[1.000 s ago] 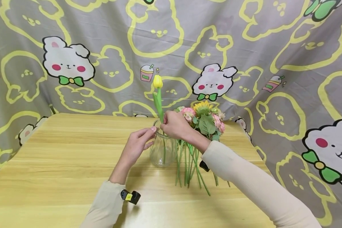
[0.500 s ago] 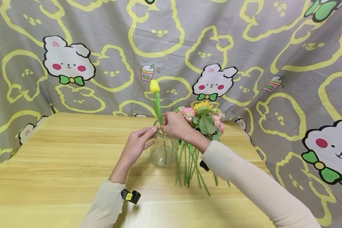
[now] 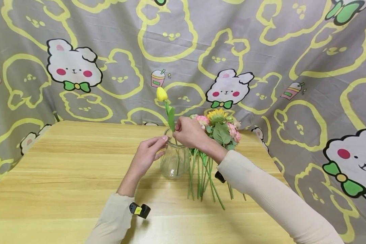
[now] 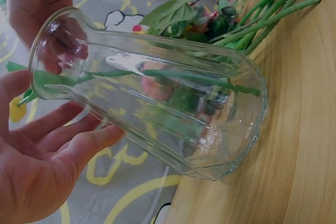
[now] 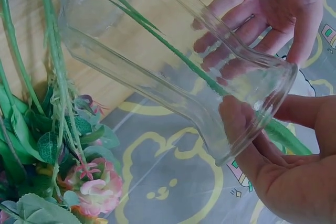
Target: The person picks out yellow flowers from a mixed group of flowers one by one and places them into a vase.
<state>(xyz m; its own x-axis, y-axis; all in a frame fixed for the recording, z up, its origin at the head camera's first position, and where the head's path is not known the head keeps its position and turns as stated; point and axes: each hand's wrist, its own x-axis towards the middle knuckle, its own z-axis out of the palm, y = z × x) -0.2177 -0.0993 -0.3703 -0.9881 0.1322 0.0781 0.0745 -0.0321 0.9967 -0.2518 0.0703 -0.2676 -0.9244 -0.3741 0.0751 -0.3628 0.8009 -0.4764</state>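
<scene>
My right hand (image 3: 189, 131) pinches the stem of a yellow tulip (image 3: 162, 94) at the mouth of a clear glass vase (image 3: 174, 162). The stem runs down inside the glass, and the bloom leans left above the rim. In the right wrist view, this hand's fingertips (image 5: 234, 114) show through the vase's neck. On the other side, my left hand (image 3: 144, 156) touches the vase with its thumb at the rim. Its fingers lie fairly straight along the neck, as the left wrist view shows. The vase stands upright on the table.
Right of the vase is a bunch of flowers (image 3: 222, 133) with pink blooms, a sunflower and long green stems pointing toward me. The wooden table (image 3: 73, 169) ends at a patterned grey cloth (image 3: 116, 30) behind. A wrist device (image 3: 139, 210) is on the left sleeve.
The tulip's bloom has moved left and slightly down, and its stem leans more. Its leaf has turned to the right side of the stem. Left hand and vase have stayed in place.
</scene>
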